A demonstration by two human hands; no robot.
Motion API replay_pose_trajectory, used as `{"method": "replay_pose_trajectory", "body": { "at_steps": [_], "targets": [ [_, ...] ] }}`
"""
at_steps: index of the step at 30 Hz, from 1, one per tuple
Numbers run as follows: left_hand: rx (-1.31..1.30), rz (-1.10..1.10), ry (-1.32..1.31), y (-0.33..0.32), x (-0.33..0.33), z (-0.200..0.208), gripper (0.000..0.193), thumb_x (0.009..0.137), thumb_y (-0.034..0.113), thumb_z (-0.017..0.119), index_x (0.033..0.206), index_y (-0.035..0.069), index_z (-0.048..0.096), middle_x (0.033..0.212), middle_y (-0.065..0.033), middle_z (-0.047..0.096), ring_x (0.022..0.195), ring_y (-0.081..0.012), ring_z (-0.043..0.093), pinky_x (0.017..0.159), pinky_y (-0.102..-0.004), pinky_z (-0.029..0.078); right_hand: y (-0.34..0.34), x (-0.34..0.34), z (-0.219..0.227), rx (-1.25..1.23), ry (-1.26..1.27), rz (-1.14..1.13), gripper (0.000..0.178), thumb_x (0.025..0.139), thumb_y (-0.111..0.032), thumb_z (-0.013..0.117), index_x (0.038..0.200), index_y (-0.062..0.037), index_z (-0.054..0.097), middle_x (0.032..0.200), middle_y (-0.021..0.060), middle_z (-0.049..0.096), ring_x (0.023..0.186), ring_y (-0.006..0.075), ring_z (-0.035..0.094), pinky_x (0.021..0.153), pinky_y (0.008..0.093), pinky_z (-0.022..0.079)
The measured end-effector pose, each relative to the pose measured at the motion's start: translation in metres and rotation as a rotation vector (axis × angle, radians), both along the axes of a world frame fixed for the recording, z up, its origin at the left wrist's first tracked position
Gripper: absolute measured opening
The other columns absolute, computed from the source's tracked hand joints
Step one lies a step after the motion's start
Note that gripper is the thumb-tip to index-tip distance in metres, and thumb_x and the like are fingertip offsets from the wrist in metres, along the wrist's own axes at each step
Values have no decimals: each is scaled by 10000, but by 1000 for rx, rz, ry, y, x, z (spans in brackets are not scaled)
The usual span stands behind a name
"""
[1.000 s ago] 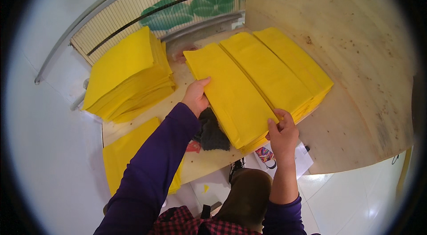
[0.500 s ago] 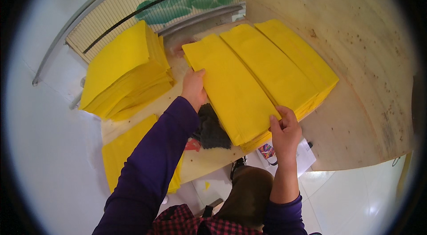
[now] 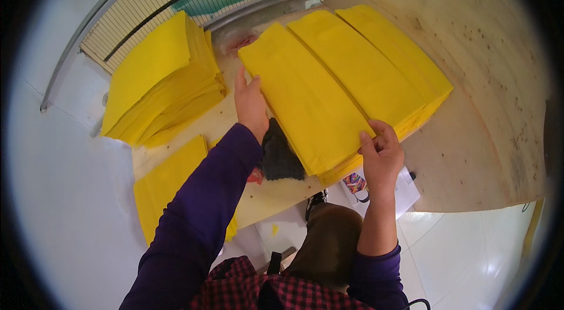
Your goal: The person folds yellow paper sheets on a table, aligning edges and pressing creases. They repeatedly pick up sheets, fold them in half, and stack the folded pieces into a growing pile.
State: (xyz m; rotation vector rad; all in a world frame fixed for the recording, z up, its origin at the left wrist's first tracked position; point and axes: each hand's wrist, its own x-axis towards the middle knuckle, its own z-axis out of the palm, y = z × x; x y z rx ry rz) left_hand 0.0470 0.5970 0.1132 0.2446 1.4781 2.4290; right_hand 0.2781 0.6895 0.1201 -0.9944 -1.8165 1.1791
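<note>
Three side-by-side piles of long, folded yellow sheets of soft, cloth-like material lie in front of me. My left hand (image 3: pixel 251 103) is at the left edge of the nearest pile, its fingers stretched along the side and the thumb apart from them at the edge. At that pile's lower right corner, my right hand (image 3: pixel 383 154) pinches the edge of the top yellow sheet (image 3: pixel 311 104) between thumb and fingers. The middle pile (image 3: pixel 358 69) and the right pile (image 3: pixel 405 54) overlap beside it. Fingertips under the edges are partly hidden.
A taller yellow stack (image 3: pixel 155 81) stands at the left; another flat one (image 3: pixel 170 186) lies partly under my left forearm. A dark cloth (image 3: pixel 281 154) rests on the wooden table (image 3: pixel 276 204). A wooden panel (image 3: pixel 470 75) rises at the right, a slatted screen (image 3: pixel 141 16) behind.
My left hand has slid up a little along the pile's edge, its thumb coming off the top. The right hand keeps its pinch at the corner. The whole view has shifted slightly.
</note>
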Motion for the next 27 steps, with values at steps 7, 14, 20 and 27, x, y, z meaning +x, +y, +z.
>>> {"method": "replay_pose_trajectory", "body": {
  "at_steps": [7,14,20,27],
  "targets": [
    [153,130,-174,-10,56,-24,627,997,424,439,1469,44,279,1489,-88,322,1308,-223,386,1092,-374,309,-1,0,-3,-19,86,16,238,870,-61,658,1099,-10,618,652,73,615,592,100,570,594,245,465],
    [436,-168,-99,-2,98,-22,660,1008,485,383,1500,97,175,1456,-74,357,1316,-227,367,1107,-357,295,-2,0,-1,-90,109,16,213,895,-63,627,1096,6,611,664,59,614,604,98,584,589,244,463],
    [314,-109,-1,3,98,-35,685,1009,493,376,1515,90,152,1484,-72,317,1334,-212,337,1118,-332,260,1,-3,-4,-185,206,33,201,907,-56,609,1097,8,608,669,43,614,597,90,576,571,233,460],
    [114,-113,113,-7,117,-34,710,1023,484,319,1534,58,69,1549,-114,214,1395,-224,260,1141,-314,199,1,0,-7,-183,207,33,194,911,-47,604,1097,9,610,666,29,597,604,76,573,561,223,451]
  ]
}}
